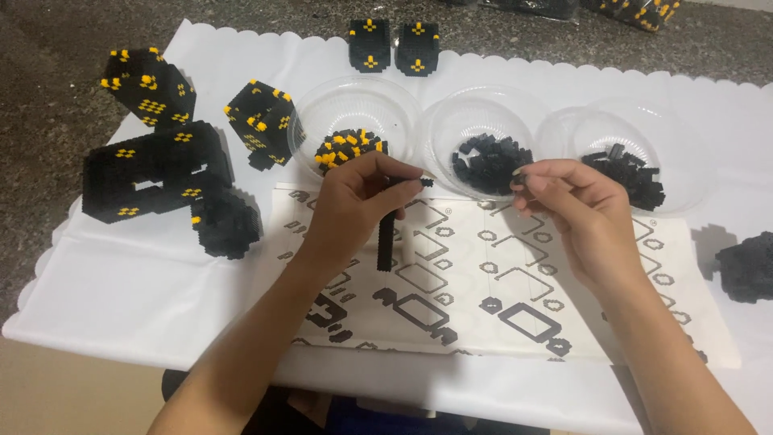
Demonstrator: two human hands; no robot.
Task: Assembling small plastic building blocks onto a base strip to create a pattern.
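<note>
A white paper cover [121, 290] with a wavy edge lies over the tabletop [48, 105], and on it rests a printed instruction sheet [483, 274] with drawings of block shapes. To the left stand large black and yellow block assemblies [153, 173], which look hollow and probably come apart if they are squeezed at the walls. Behind the sheet stand three clear plastic bowls: the left bowl [354, 101] holds black and yellow pieces, the middle bowl [483, 109] and the right bowl [620, 121] hold black pieces.

The left hand [354, 201] is raised above the sheet, wrist bent, and its grip pinches the upper end of a thin black block strip [386, 238], which hangs down almost upright over the paper. The strip seems light and stiff, but I think it can break at its joints, so it is better to hold it near the end where a piece is pressed on. The right hand [576, 213] is turned inward, just in front of the middle bowl. Its thumb and forefinger are pressed together on a tiny black piece [519, 171], very light and easy to drop, best held by its flat sides. The two hands are near but apart.
</note>
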